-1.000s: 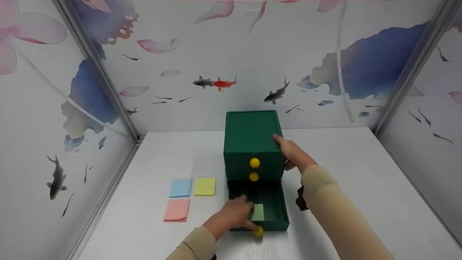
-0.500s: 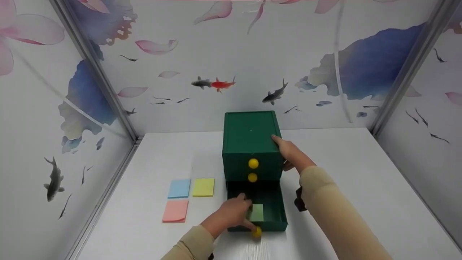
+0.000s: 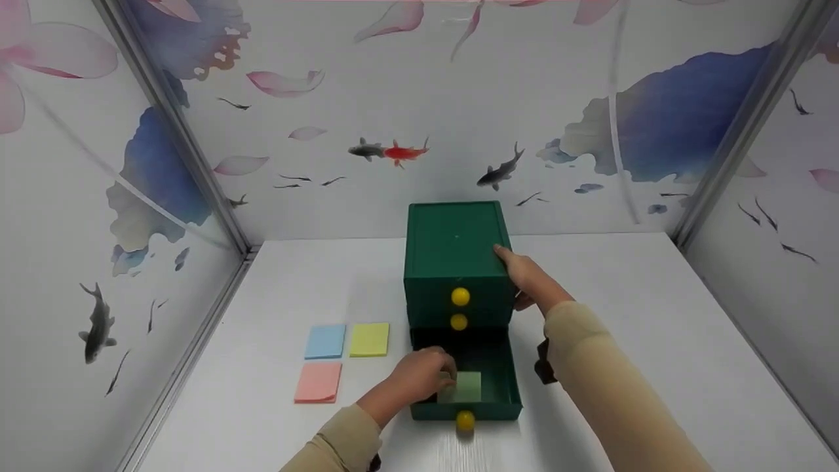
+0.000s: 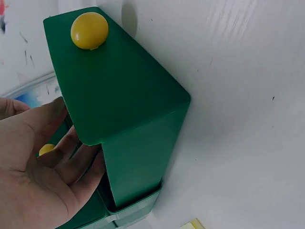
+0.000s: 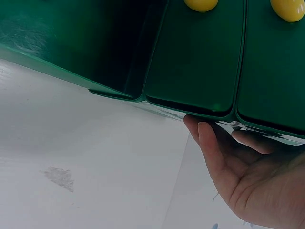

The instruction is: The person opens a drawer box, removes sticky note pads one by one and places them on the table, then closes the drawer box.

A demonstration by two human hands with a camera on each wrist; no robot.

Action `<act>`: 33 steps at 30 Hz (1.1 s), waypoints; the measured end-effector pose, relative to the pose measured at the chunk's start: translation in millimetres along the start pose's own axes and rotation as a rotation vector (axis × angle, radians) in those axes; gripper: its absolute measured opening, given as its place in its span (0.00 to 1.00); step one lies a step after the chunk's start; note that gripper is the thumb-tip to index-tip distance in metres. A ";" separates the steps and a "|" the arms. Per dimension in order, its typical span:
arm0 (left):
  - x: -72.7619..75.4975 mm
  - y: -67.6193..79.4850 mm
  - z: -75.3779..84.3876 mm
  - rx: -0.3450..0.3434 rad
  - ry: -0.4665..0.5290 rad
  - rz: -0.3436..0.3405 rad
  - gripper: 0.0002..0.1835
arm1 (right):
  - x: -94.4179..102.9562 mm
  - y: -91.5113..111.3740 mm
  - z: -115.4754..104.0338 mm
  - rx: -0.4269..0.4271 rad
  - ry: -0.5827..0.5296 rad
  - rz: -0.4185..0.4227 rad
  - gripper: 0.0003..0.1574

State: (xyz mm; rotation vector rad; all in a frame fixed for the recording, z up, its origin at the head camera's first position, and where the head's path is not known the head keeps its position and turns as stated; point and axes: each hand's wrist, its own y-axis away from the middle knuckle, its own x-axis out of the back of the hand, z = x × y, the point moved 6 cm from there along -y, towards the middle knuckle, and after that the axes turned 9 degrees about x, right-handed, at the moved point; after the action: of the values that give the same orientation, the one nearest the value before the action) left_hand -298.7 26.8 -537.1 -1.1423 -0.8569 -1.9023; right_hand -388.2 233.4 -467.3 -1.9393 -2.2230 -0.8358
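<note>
A green drawer cabinet [image 3: 457, 239] with yellow round knobs stands at the table's back. Its bottom drawer [image 3: 510, 373] is pulled out. A light green sticky-note pad [image 3: 468, 387] lies inside, partly shaded and covered by my left hand [image 3: 419, 377]. That hand reaches over the drawer's left wall with fingers relaxed and bent downward. In the left wrist view, the drawer wall [image 4: 138, 162] hides the fingertips, so contact with the pad is unclear. My right hand [image 3: 534, 278] grips the cabinet's right edge, thumb over the top; in the right wrist view its fingers [image 5: 212, 148] press the side.
Left of the cabinet lie a blue sticky-note pad [image 3: 325, 341], a yellow pad [image 3: 369, 339] and a pink pad [image 3: 318, 383] with a lifted lower edge. The bottom drawer's knob [image 3: 465, 421] juts toward me. White walls [image 3: 314, 196] with painted fish enclose the table.
My left thumb has left the bottom drawer's knob, and the hand has drawn slightly back and left, fingers closer together. More of the green pad shows. The right hand keeps its hold.
</note>
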 end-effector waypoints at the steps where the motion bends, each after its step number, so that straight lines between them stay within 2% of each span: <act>1: 0.7 0.9 -0.5 -0.001 0.018 -0.007 0.02 | -0.2 0.0 -0.2 0.000 -0.001 -0.002 0.54; 3: 1.6 2.7 -2.1 -0.003 0.051 -0.021 0.05 | -0.5 -0.2 -0.9 0.003 0.003 -0.003 0.54; 7: -0.1 5.9 -5.4 -0.049 0.085 -0.060 0.11 | -0.7 -0.2 -1.4 0.009 0.010 0.000 0.54; 10: -3.2 8.5 -8.5 -0.069 0.124 -0.115 0.13 | 0.1 -0.2 -1.0 0.019 0.019 0.007 0.54; 14: -6.8 10.6 -13.9 -0.020 0.162 -0.177 0.13 | 0.9 -0.7 -0.8 0.028 0.025 0.009 0.55; 18: -8.5 10.4 -15.6 0.006 0.112 -0.173 0.12 | 2.1 0.2 -1.0 0.025 0.028 0.011 0.55; 21: -7.4 10.7 -14.4 -0.014 0.055 -0.129 0.10 | 2.8 1.3 -1.3 0.020 0.031 0.010 0.55; 25: -2.2 13.3 -11.8 -0.069 0.016 -0.032 0.10 | 2.6 1.4 -0.8 0.018 0.031 0.006 0.55; 28: 4.5 17.5 -11.9 -0.093 0.030 0.050 0.09 | 2.9 1.3 -0.1 0.017 0.037 0.008 0.56; 33: 18.3 25.6 -17.1 -0.078 0.103 0.176 0.09 | 2.1 1.3 -1.1 0.019 0.030 0.013 0.56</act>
State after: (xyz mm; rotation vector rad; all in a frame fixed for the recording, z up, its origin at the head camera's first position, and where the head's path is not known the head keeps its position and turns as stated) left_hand -289.9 -4.8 -522.7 -1.1168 -0.6108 -1.8445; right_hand -387.7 234.8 -465.1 -1.9176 -2.1918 -0.8328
